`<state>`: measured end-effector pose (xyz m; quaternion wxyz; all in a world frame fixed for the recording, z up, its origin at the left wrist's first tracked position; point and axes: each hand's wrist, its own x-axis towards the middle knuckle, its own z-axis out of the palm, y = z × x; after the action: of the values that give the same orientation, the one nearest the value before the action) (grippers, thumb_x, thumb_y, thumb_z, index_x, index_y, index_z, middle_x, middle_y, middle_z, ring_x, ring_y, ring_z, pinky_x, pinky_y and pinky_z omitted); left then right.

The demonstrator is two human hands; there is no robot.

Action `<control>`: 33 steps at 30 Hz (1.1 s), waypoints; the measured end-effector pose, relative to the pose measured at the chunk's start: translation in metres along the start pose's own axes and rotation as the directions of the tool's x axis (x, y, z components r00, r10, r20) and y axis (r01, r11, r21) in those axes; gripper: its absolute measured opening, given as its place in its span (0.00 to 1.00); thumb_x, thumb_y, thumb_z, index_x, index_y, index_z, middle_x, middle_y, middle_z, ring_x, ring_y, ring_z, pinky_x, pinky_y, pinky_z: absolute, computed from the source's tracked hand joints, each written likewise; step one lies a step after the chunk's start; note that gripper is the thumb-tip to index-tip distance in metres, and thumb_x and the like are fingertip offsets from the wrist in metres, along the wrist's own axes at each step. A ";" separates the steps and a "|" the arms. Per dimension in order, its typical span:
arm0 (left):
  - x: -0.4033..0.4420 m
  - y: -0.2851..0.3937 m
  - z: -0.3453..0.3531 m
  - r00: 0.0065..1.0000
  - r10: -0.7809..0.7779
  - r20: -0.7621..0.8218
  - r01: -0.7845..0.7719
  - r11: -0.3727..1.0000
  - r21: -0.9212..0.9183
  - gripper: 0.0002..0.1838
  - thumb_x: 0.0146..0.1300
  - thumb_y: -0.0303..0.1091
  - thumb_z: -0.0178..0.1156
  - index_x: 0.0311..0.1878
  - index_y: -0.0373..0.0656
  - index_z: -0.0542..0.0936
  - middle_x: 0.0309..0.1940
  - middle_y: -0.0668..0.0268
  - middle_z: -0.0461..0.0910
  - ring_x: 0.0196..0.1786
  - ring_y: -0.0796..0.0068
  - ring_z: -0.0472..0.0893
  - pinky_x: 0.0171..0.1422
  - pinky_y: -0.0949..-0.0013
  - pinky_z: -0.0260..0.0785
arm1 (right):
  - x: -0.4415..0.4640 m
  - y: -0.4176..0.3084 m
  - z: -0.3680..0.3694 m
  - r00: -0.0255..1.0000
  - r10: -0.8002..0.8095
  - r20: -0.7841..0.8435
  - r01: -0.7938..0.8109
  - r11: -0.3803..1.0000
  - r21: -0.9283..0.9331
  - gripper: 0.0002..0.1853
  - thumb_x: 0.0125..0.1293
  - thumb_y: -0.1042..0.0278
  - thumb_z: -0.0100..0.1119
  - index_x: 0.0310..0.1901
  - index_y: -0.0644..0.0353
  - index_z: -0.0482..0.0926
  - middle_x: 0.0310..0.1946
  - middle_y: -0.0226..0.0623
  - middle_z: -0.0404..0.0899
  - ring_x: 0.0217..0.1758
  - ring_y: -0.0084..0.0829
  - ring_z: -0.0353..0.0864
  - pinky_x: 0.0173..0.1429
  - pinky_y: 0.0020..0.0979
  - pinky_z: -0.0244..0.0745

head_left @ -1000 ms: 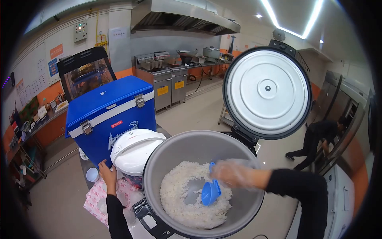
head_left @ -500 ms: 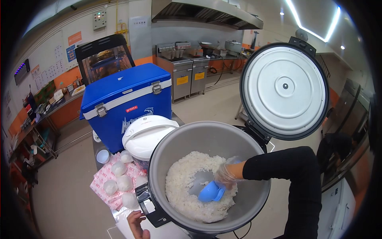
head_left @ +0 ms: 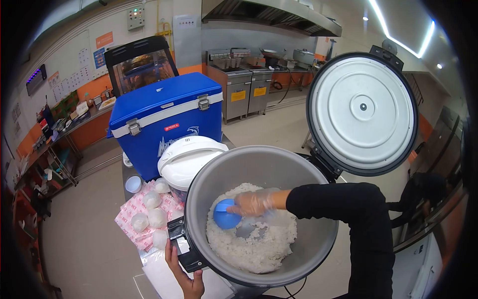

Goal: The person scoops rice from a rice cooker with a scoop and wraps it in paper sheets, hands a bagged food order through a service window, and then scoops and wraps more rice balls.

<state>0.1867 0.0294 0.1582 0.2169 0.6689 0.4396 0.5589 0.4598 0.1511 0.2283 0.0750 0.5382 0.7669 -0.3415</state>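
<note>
My right hand [head_left: 253, 203], in a clear plastic glove, is closed on a blue rice scoop [head_left: 226, 218]. The scoop is down in the cooked rice [head_left: 264, 251], at the left side of the mound. Around the rice stands the grey inner pot of a large rice cooker [head_left: 249, 162], its round lid [head_left: 366, 107] raised at the right. Bare and low at the front, my left hand [head_left: 186, 276] has its fingers stretched along the outside of the cooker's black handle [head_left: 191, 260], thumb spread apart. It appears to touch the handle.
Several white dome-shaped wrapped portions [head_left: 157, 218] lie on pink printed paper [head_left: 130, 214] left of the cooker. A small pale-blue cup [head_left: 133, 184], a white-lidded container [head_left: 186, 159] and a blue cooler box [head_left: 169, 109] stand beyond. Fryers [head_left: 239, 92] line the back.
My right hand has moved the scoop leftward through the rice. My left hand has come up against the cooker's handle, fingers straighter. The camera view has shifted slightly.
</note>
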 end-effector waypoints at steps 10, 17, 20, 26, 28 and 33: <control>0.000 -0.016 0.016 0.986 0.058 -0.153 -0.070 0.995 -0.073 0.42 0.55 0.73 0.50 0.58 0.45 0.64 0.65 0.43 0.56 0.67 0.45 0.59 0.70 0.50 0.50 | 0.007 -0.003 0.029 0.954 -0.235 -0.188 0.041 0.720 -0.693 0.33 0.61 0.72 0.47 0.68 0.71 0.51 0.18 0.43 0.77 0.17 0.37 0.79 0.18 0.37 0.73; 0.002 -0.025 0.017 0.984 0.093 -0.153 -0.104 0.993 -0.064 0.39 0.55 0.74 0.48 0.56 0.49 0.65 0.64 0.43 0.57 0.66 0.44 0.60 0.69 0.49 0.53 | -0.018 0.003 0.029 0.984 -0.149 -0.098 0.035 0.696 -0.717 0.30 0.62 0.71 0.49 0.65 0.71 0.57 0.19 0.43 0.78 0.19 0.38 0.81 0.19 0.35 0.74; 0.001 -0.025 0.017 0.987 0.082 -0.140 -0.097 0.989 -0.107 0.39 0.54 0.73 0.49 0.57 0.49 0.64 0.65 0.43 0.54 0.66 0.44 0.61 0.68 0.48 0.53 | -0.037 0.011 0.029 0.988 -0.154 0.008 0.119 0.724 -0.680 0.28 0.63 0.72 0.47 0.64 0.73 0.57 0.19 0.44 0.77 0.19 0.39 0.80 0.19 0.35 0.73; 0.003 -0.026 0.018 0.988 0.093 -0.121 -0.115 0.974 -0.194 0.39 0.54 0.71 0.52 0.57 0.50 0.63 0.65 0.45 0.52 0.66 0.44 0.61 0.67 0.48 0.55 | -0.031 -0.021 -0.003 0.938 -0.175 -0.299 -0.084 0.722 -0.687 0.31 0.61 0.73 0.45 0.65 0.77 0.54 0.17 0.40 0.76 0.17 0.34 0.78 0.18 0.35 0.72; 0.002 -0.024 0.017 0.990 0.085 -0.110 -0.105 0.976 -0.193 0.38 0.55 0.71 0.52 0.57 0.50 0.63 0.65 0.45 0.52 0.66 0.43 0.61 0.68 0.47 0.54 | -0.014 -0.023 0.000 0.932 -0.185 -0.312 -0.118 0.659 -0.743 0.32 0.61 0.73 0.45 0.66 0.77 0.53 0.16 0.39 0.75 0.17 0.33 0.78 0.18 0.34 0.72; 0.000 -0.021 0.014 0.992 0.084 -0.099 -0.098 0.984 -0.148 0.38 0.54 0.71 0.52 0.57 0.50 0.63 0.65 0.45 0.52 0.67 0.43 0.60 0.69 0.47 0.52 | 0.039 0.019 0.020 0.952 -0.207 -0.225 -0.042 0.641 -0.767 0.32 0.61 0.71 0.47 0.66 0.75 0.55 0.18 0.40 0.76 0.18 0.31 0.78 0.18 0.34 0.71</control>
<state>0.1927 0.0429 0.1383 0.2213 0.6431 0.3741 0.6305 0.4556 0.1729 0.1860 0.1646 0.4644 0.8651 0.0939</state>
